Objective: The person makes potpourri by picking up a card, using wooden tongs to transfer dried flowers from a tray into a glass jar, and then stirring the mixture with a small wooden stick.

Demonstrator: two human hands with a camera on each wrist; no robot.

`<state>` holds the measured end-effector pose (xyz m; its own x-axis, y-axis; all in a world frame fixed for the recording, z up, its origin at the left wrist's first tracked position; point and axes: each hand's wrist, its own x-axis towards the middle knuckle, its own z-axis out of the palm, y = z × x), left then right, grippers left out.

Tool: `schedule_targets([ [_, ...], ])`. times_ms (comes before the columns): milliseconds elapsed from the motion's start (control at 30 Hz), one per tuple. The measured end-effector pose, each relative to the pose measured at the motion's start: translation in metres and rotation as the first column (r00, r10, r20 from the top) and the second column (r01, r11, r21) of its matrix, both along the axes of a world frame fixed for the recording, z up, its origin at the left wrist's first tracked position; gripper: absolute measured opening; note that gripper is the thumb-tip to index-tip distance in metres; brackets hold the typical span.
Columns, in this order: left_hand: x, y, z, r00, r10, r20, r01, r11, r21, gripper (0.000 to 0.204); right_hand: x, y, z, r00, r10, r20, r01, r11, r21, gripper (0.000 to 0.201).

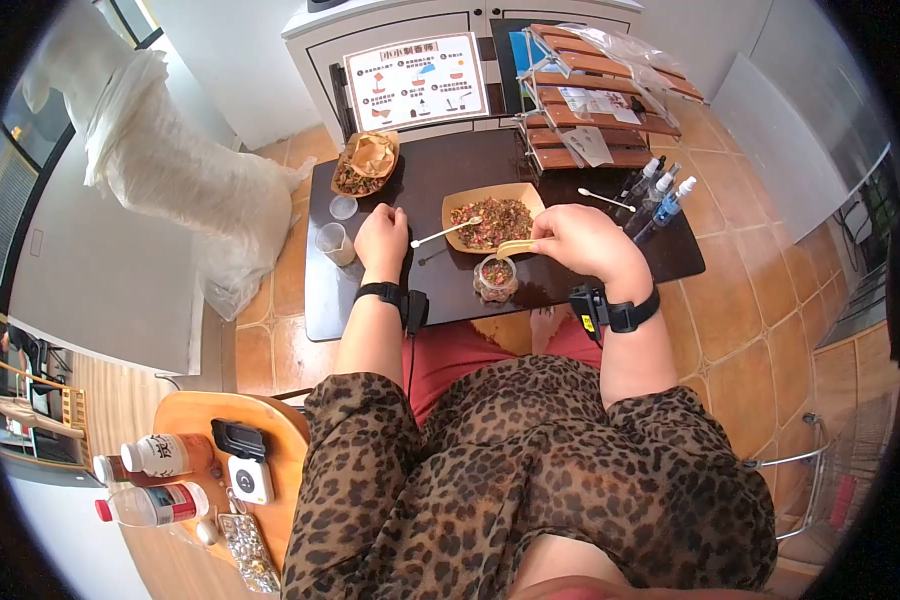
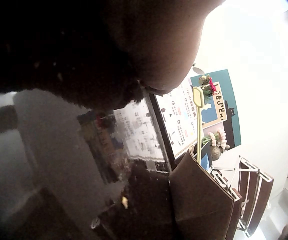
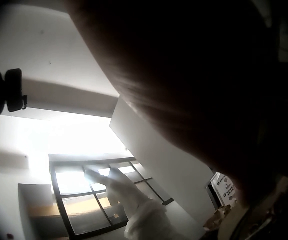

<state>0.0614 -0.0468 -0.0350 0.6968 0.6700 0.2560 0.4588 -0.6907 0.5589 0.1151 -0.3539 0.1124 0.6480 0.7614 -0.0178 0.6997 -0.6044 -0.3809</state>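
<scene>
My right hand [image 1: 582, 240] pinches light wooden tweezers [image 1: 515, 248], their tips over the mouth of a small glass jar [image 1: 495, 283]. Colourful dried bits lie inside the jar. Just behind it stands a brown paper tray [image 1: 454, 200] of mixed dried petals and herbs [image 1: 505, 218]. A pale long-handled spoon [image 1: 440, 236] leans over the tray's left rim, its handle end toward my left hand. My left hand [image 1: 381, 240] rests on the dark table [image 1: 420, 170] with its fingers curled, left of the tray. Both wrist views are largely dark, and the right one hides the tweezers.
A clear plastic cup [image 1: 335, 244] and a small lid [image 1: 343, 207] stand left of my left hand. Behind are another paper tray [image 1: 358, 183], an instruction sheet [image 1: 416, 80] and a folded wooden rack [image 1: 600, 100]. Several spray bottles [image 1: 667, 205] and another spoon [image 1: 606, 200] are at right.
</scene>
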Motion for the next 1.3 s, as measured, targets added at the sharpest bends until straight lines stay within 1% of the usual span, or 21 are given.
schedule_targets([
  [133, -0.001, 0.0, 0.002, 1.0, -0.003, -0.01, 0.003, 1.0, -0.001, 0.033, 0.001, -0.001, -0.001, 1.0, -0.005, 0.017, 0.005, 1.0, -0.013, 0.017],
  [233, -0.001, -0.001, 0.003, 1.0, -0.004, -0.013, 0.004, 1.0, -0.003, 0.033, 0.003, 0.001, -0.001, 0.999, -0.021, 0.03, 0.021, 1.0, 0.019, 0.017],
  [333, -0.001, -0.001, 0.003, 1.0, -0.005, -0.009, 0.005, 1.0, 0.003, 0.033, 0.008, 0.001, -0.008, 0.994, -0.055, 0.097, 0.051, 0.998, 0.044, 0.017],
  [433, -0.001, -0.001, 0.002, 1.0, -0.005, -0.01, 0.005, 1.0, 0.003, 0.033, 0.01, 0.004, -0.013, 0.974, -0.127, 0.188, 0.109, 0.989, 0.103, 0.017],
  [533, -0.001, -0.001, 0.002, 1.0, -0.004, -0.01, 0.004, 1.0, 0.001, 0.034, 0.021, 0.004, -0.03, 0.944, -0.179, 0.276, 0.145, 0.98, 0.139, 0.018],
  [733, -0.001, -0.001, 0.001, 1.0, -0.007, -0.002, 0.007, 1.0, 0.004, 0.034, 0.027, 0.02, -0.06, 0.939, -0.182, 0.291, 0.177, 0.983, 0.046, 0.019],
  [867, -0.001, 0.0, 0.001, 1.0, -0.007, -0.006, 0.007, 1.0, 0.002, 0.034, 0.029, 0.027, -0.077, 0.948, -0.148, 0.283, 0.154, 0.988, 0.003, 0.018],
  [1100, -0.001, -0.001, 0.002, 1.0, -0.005, -0.007, 0.005, 1.0, 0.001, 0.035, 0.035, 0.028, -0.095, 0.914, -0.178, 0.364, 0.156, 0.984, 0.09, 0.013],
  [1300, -0.001, -0.001, 0.003, 1.0, -0.002, -0.012, 0.002, 1.0, -0.006, 0.034, 0.037, 0.024, -0.097, 0.899, -0.23, 0.373, 0.195, 0.972, 0.128, 0.012],
])
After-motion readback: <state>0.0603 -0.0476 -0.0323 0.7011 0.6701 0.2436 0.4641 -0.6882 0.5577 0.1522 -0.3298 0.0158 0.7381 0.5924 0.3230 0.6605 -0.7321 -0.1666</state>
